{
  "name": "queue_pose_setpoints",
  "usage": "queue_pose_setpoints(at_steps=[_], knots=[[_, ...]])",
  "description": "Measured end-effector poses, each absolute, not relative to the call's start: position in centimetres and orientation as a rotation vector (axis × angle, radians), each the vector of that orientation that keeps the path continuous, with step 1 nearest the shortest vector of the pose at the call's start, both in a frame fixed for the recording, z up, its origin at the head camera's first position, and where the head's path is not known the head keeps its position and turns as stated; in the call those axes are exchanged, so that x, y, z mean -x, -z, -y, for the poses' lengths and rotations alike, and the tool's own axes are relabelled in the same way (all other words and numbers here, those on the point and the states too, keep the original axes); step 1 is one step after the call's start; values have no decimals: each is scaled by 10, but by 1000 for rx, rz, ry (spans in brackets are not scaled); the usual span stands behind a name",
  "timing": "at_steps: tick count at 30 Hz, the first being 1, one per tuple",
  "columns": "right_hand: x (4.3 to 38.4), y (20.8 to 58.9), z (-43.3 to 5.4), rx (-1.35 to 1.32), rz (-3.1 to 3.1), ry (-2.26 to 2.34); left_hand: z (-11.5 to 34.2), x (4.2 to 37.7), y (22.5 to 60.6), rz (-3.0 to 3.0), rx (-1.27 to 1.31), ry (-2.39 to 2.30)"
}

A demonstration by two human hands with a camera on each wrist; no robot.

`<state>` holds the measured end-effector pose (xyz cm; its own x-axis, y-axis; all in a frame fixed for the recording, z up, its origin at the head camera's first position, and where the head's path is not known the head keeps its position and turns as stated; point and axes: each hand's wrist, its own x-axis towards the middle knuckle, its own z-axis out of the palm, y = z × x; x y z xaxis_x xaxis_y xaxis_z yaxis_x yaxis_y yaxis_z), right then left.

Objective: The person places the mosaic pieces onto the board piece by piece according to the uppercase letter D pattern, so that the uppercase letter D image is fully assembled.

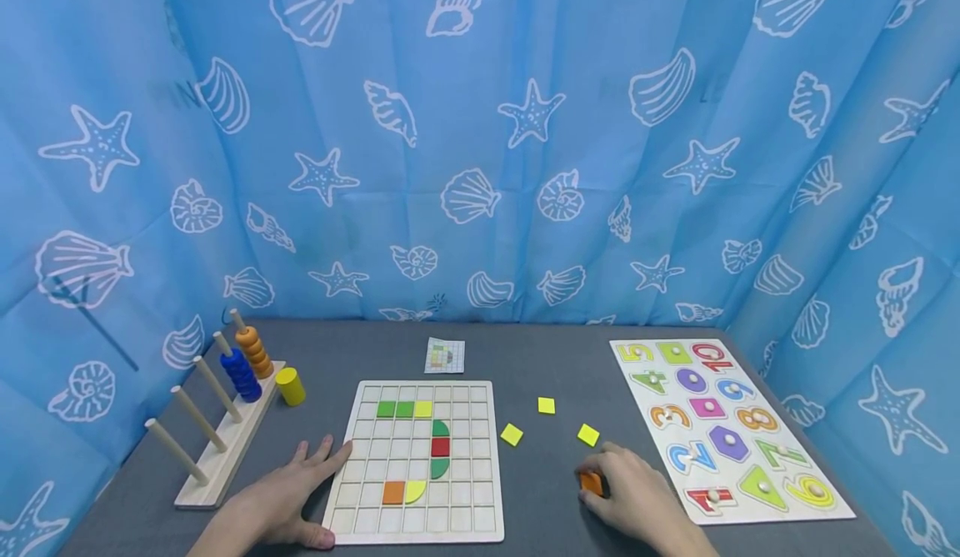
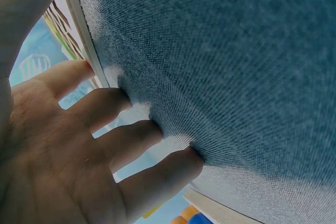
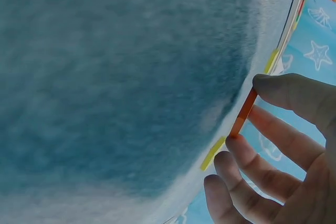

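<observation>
My right hand (image 1: pixel 630 490) pinches an orange square tile (image 3: pixel 244 113) between thumb and fingertips, low over the table right of the white grid board (image 1: pixel 480 494). Spread out, my left hand (image 1: pixel 281 494) rests at the board's left edge, thumb at the near corner. Lying on the grid are green squares (image 1: pixel 395 408), a yellow square (image 1: pixel 423 408), a red square (image 1: pixel 440 447) between two green rounded pieces (image 1: pixel 440 468), and an orange square (image 1: pixel 393 493) beside a yellow rounded piece (image 1: pixel 415 491). Three loose yellow tiles (image 1: pixel 546 405) lie between the board and my right hand.
Behind the board lies a small printed pattern card (image 1: pixel 445 356). A wooden peg stand (image 1: pixel 232 440) with blue and orange beads is at left, a yellow cylinder (image 1: pixel 290 387) beside it. A number-and-shape puzzle board (image 1: pixel 675 474) lies at right. A blue curtain (image 1: pixel 480 165) hangs behind.
</observation>
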<state>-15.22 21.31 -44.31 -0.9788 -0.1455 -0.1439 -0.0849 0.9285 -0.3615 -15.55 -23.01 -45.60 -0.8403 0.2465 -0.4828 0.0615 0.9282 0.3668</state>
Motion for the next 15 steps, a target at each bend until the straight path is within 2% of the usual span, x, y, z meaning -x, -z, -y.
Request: queue_pose_setpoints(at_steps=[15], knots=[[154, 434, -188, 346, -2984, 534, 229, 157, 458, -2545, -198, -449]])
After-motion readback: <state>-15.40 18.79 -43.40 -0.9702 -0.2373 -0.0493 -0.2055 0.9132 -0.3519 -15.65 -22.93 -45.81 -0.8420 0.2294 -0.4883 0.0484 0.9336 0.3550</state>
